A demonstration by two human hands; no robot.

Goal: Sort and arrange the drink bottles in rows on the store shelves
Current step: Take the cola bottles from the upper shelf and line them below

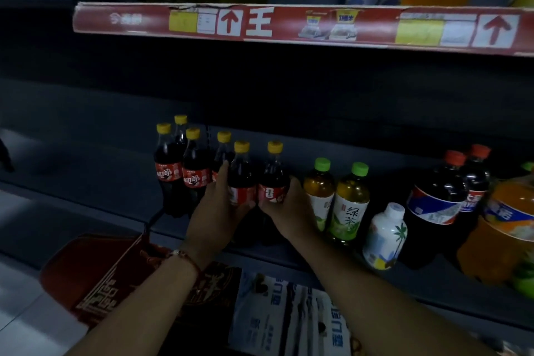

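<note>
Left hand (216, 205) and right hand (289, 208) each grip a cola bottle (242, 182), side by side, apparently to seat both beside the yellow-capped row (185, 159) on the shelf (86, 182).

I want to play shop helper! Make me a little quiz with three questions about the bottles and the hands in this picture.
1. True or false: the left hand grips one yellow-capped cola bottle and the right hand grips another.
2. Pick one. The two green tea bottles have caps that are: A red, B green, C white.
3. Fill in: the small white bottle with a palm tree on it stands between the green tea bottles and the big dark ______ bottle with a red cap.

Key: 1 true. 2 B. 3 cola.
</note>
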